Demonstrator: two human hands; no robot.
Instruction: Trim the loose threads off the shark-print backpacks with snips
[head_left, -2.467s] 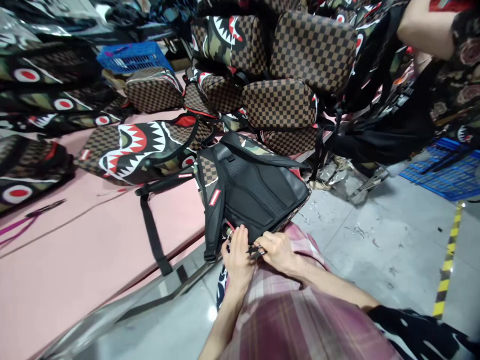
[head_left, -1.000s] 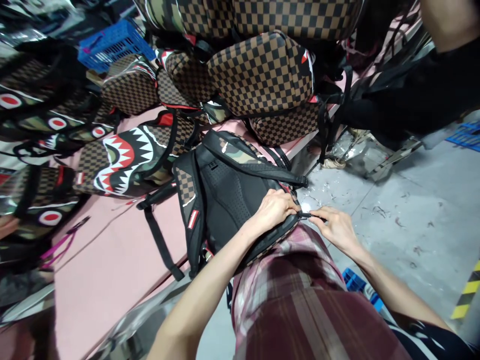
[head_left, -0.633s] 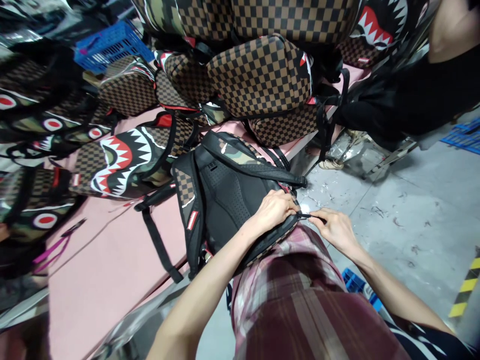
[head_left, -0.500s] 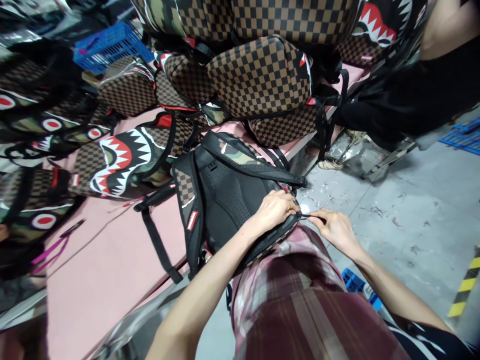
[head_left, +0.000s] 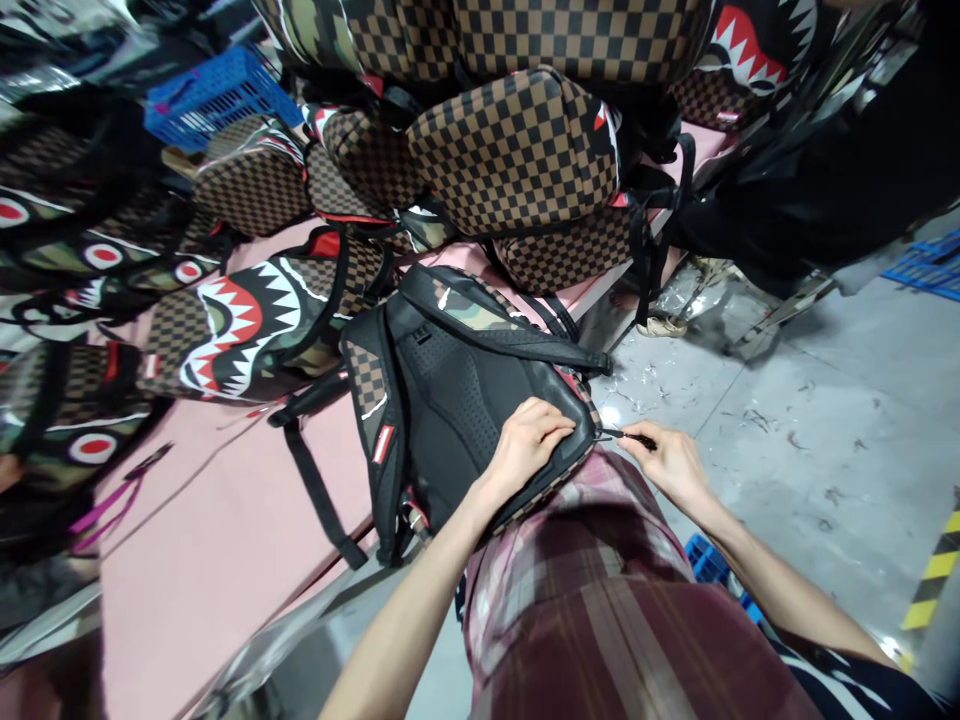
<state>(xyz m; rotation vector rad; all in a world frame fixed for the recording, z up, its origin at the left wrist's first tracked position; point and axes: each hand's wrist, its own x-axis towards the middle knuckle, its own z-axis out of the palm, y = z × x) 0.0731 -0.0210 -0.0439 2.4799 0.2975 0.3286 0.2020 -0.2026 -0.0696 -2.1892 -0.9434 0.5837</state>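
A backpack (head_left: 450,400) with a black padded back panel, black straps and brown check trim lies back side up, partly on the pink table and partly against my lap. My left hand (head_left: 529,440) has its fingers curled against the panel near the bag's lower right corner, gripping it there; the fingertips are partly hidden. Just off that corner, my right hand (head_left: 667,458) is closed around small thread snips (head_left: 637,438) with a dark handle. Their thin metal tips meet the corner of the bag.
More check and camouflage backpacks (head_left: 517,150) are piled along the far side of the pink table (head_left: 195,520). One with a shark-mouth print (head_left: 240,325) lies left of mine. A blue crate (head_left: 221,95) stands behind. A person in black clothing (head_left: 817,190) is at the right.
My left hand has drawn back from the bag's corner, toward the left and slightly down. My right hand and the snips stay at the corner, with the handle turned slightly.
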